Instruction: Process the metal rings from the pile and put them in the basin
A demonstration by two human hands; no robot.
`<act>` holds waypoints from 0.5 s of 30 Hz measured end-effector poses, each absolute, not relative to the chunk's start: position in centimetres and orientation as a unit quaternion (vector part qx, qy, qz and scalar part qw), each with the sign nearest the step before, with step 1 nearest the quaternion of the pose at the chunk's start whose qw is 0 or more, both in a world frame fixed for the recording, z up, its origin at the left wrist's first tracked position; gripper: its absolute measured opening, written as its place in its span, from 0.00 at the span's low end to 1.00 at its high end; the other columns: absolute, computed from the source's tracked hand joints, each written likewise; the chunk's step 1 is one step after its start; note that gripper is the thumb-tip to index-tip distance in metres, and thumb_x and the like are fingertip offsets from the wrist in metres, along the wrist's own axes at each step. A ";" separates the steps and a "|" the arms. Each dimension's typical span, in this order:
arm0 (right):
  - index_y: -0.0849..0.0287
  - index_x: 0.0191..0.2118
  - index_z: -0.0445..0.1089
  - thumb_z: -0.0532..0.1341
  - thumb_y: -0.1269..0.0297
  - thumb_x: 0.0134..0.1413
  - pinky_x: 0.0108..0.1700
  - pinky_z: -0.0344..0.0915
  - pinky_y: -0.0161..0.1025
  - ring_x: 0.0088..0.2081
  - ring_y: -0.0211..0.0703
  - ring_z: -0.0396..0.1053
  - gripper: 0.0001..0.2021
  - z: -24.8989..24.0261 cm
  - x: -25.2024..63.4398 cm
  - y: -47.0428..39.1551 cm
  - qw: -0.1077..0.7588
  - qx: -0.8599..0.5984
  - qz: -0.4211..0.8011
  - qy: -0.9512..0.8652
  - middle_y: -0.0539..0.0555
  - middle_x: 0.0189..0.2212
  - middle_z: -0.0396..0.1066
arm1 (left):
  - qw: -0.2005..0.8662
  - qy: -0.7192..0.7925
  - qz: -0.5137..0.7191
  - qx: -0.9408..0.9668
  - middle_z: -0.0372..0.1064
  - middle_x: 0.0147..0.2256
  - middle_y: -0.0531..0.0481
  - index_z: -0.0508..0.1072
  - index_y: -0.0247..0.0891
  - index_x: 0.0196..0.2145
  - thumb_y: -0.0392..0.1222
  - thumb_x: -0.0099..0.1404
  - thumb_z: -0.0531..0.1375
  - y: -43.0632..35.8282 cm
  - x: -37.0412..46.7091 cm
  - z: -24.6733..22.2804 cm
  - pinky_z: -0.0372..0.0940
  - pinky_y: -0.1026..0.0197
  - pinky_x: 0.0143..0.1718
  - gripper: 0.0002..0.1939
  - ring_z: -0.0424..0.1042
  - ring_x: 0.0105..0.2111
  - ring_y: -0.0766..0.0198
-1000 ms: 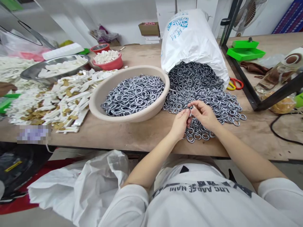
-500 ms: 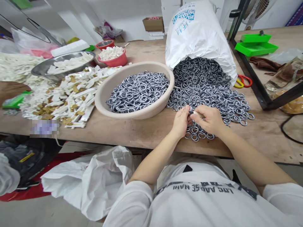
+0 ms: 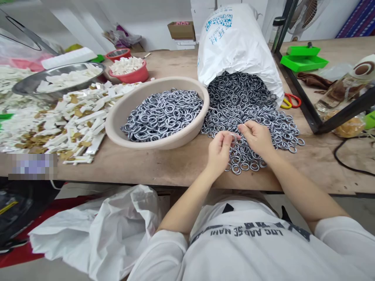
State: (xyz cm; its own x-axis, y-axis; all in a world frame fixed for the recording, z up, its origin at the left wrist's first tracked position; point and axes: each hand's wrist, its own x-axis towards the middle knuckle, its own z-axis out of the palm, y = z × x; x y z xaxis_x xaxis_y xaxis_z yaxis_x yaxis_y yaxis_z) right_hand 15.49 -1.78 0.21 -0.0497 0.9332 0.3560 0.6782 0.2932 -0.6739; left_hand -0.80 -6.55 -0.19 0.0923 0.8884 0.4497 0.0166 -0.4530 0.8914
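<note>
Over a loose heap of small grey rings [image 3: 275,128], both of my hands work close together. My left hand [image 3: 219,150] is closed, with a single ring [image 3: 233,138] pinched at its fingertips. Just to its right, my right hand [image 3: 258,137] is curled with thumb against fingers; whatever it may hold is hidden from me. The heap spills out of a white sack [image 3: 240,43] lying on its side. Left of my hands stands a beige basin [image 3: 158,145], filled with many more of these rings.
White and brown strips [image 3: 84,128] are piled on the left beside a metal bowl [image 3: 22,88] and a red bowl [image 3: 137,76]. Scissors [image 3: 293,100] lie right of the sack, near a black metal frame [image 3: 306,111]. Green trays [image 3: 304,62] sit behind the frame.
My hands have moved slightly apart, and a ring now shows in my left fingertips. The small dark piece seen between them is out of sight. The view has turned a little right.
</note>
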 end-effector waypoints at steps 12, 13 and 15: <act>0.56 0.31 0.72 0.53 0.40 0.62 0.30 0.50 0.37 0.25 0.40 0.59 0.25 0.1 17.6 -0.8 0.385 -0.626 0.136 -0.664 0.49 0.21 0.65 | 0.098 0.384 0.459 0.795 0.79 0.45 0.44 0.74 0.37 0.46 0.40 0.74 0.51 -9.7 -1.5 3.6 0.69 0.58 0.50 0.12 0.77 0.44 0.62; 0.56 0.31 0.73 0.53 0.40 0.62 0.30 0.50 0.37 0.25 0.40 0.59 0.25 0.0 17.5 -0.8 0.378 -0.625 0.134 -0.669 0.49 0.21 0.66 | 0.098 0.354 0.463 0.807 0.80 0.43 0.46 0.75 0.38 0.45 0.39 0.73 0.52 -10.9 -1.6 5.1 0.69 0.59 0.51 0.12 0.78 0.43 0.63; 0.56 0.32 0.73 0.53 0.40 0.61 0.30 0.50 0.37 0.25 0.40 0.60 0.24 -0.1 17.2 -0.9 0.363 -0.620 0.130 -0.683 0.49 0.22 0.67 | 0.098 0.290 0.454 0.837 0.81 0.40 0.52 0.76 0.42 0.48 0.38 0.72 0.53 -14.0 -1.7 8.1 0.66 0.58 0.58 0.13 0.78 0.41 0.65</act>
State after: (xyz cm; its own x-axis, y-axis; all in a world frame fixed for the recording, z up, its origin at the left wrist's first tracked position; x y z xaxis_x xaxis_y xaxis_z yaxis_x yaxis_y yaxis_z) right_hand 17.25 -0.91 -0.08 0.0336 0.9414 0.3356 0.7529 0.1970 -0.6280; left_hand -1.66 -14.00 8.10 0.4193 0.5739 0.7034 0.3965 -0.8128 0.4268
